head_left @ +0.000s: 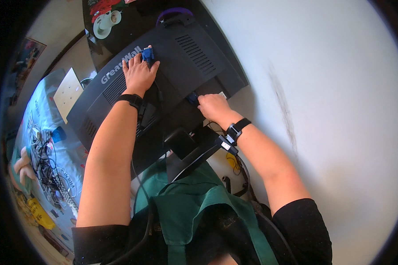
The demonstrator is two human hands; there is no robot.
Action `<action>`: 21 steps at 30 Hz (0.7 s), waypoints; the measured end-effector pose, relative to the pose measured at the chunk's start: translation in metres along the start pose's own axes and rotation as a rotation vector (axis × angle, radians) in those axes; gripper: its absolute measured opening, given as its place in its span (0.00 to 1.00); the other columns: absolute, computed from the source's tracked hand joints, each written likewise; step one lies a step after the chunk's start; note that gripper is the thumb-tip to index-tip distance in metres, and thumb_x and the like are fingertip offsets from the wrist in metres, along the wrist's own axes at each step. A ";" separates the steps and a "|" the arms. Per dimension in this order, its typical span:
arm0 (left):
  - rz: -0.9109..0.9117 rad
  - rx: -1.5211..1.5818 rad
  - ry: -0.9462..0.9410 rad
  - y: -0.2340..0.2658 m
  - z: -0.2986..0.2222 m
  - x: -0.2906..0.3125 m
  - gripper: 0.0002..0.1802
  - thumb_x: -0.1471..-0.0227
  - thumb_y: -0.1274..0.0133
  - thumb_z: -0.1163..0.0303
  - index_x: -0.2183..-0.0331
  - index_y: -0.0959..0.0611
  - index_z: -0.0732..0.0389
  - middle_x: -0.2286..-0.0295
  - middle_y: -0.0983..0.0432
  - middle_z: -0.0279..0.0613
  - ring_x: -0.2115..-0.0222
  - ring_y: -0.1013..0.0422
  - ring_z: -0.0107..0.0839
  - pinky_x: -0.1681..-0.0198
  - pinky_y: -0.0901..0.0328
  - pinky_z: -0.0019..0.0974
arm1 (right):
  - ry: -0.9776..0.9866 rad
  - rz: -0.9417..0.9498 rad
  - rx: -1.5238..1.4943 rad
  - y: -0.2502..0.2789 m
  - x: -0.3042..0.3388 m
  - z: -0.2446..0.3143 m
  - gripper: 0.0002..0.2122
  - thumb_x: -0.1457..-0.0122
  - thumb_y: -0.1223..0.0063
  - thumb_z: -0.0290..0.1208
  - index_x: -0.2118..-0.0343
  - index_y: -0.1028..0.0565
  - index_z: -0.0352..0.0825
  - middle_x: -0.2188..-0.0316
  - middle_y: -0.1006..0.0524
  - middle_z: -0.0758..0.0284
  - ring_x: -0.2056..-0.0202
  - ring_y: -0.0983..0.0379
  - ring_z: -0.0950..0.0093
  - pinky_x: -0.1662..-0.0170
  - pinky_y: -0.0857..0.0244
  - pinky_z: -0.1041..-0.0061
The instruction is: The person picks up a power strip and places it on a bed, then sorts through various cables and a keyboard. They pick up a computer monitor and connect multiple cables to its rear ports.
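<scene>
A black monitor (172,66) lies face down in front of me, its vented back turned up. My left hand (140,77) rests on that back near the far edge. It holds a blue VGA plug (147,54) between thumb and index finger, the other fingers spread on the casing. At the recess on the monitor's right side, my right hand (215,108) has its fingers closed on a second dark blue VGA plug (193,97), partly hidden. Whether this plug sits in a port cannot be made out.
A white wall (331,88) runs along the right. A white cup-like object (107,24) stands on the dark table at the far left. To the left are a wooden board (68,95) and tangled cables (42,150) on blue cloth. The monitor's stand (180,142) points toward me.
</scene>
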State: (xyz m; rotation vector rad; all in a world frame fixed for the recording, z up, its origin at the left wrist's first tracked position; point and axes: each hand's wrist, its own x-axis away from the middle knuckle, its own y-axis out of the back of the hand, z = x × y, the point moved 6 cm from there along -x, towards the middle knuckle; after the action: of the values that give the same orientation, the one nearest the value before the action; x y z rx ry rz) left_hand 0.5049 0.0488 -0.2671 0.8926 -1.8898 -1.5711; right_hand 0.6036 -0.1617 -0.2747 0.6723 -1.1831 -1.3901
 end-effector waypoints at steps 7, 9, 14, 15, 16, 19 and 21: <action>0.075 -0.045 0.033 -0.004 -0.002 -0.004 0.32 0.49 0.67 0.48 0.44 0.48 0.46 0.51 0.43 0.46 0.48 0.50 0.42 0.44 0.67 0.55 | -0.054 0.036 -0.017 -0.011 -0.001 0.003 0.06 0.55 0.52 0.30 0.79 0.27 0.32 0.80 0.27 0.56 0.74 0.29 0.59 0.70 0.35 0.64; 0.098 -0.042 0.048 -0.007 -0.001 -0.005 0.32 0.49 0.67 0.48 0.44 0.51 0.45 0.50 0.44 0.46 0.47 0.51 0.43 0.44 0.68 0.55 | -0.060 0.050 -0.021 -0.011 -0.002 0.003 0.07 0.55 0.52 0.29 0.79 0.27 0.32 0.80 0.27 0.56 0.74 0.29 0.59 0.70 0.35 0.64; 0.055 -0.077 0.027 -0.009 0.000 -0.006 0.31 0.49 0.67 0.49 0.44 0.49 0.47 0.51 0.43 0.46 0.47 0.50 0.42 0.45 0.67 0.57 | -0.034 0.003 -0.012 -0.011 -0.003 -0.001 0.07 0.55 0.51 0.30 0.79 0.28 0.30 0.81 0.28 0.55 0.74 0.30 0.58 0.69 0.36 0.62; 0.056 -0.077 0.028 -0.009 0.001 -0.006 0.31 0.49 0.67 0.49 0.44 0.49 0.47 0.51 0.43 0.46 0.47 0.50 0.42 0.45 0.67 0.57 | -0.033 0.005 -0.012 -0.011 -0.003 0.000 0.07 0.55 0.51 0.30 0.79 0.28 0.30 0.81 0.28 0.55 0.74 0.30 0.58 0.69 0.36 0.62; 0.054 -0.076 0.024 -0.010 0.001 -0.005 0.31 0.49 0.67 0.49 0.44 0.48 0.47 0.51 0.43 0.46 0.47 0.50 0.42 0.45 0.67 0.57 | -0.025 0.013 -0.027 -0.013 -0.002 0.000 0.07 0.55 0.51 0.30 0.79 0.28 0.30 0.81 0.28 0.55 0.74 0.30 0.58 0.69 0.36 0.62; 0.060 -0.086 0.022 -0.010 0.000 -0.005 0.31 0.49 0.67 0.49 0.44 0.48 0.47 0.51 0.43 0.46 0.48 0.50 0.42 0.45 0.67 0.57 | -0.009 0.048 -0.010 -0.010 -0.006 -0.002 0.06 0.55 0.51 0.29 0.80 0.28 0.31 0.81 0.28 0.56 0.74 0.30 0.58 0.70 0.36 0.62; 0.067 -0.096 0.023 -0.011 0.001 -0.006 0.31 0.49 0.67 0.49 0.45 0.48 0.47 0.51 0.43 0.45 0.48 0.50 0.42 0.45 0.67 0.57 | 0.015 0.065 0.033 -0.004 -0.008 0.000 0.05 0.56 0.54 0.27 0.80 0.28 0.31 0.80 0.27 0.56 0.75 0.29 0.59 0.70 0.35 0.63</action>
State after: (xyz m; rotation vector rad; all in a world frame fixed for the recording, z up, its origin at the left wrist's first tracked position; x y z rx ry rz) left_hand 0.5100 0.0525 -0.2781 0.7948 -1.7931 -1.5909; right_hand 0.6043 -0.1543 -0.2801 0.6606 -1.2076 -1.3122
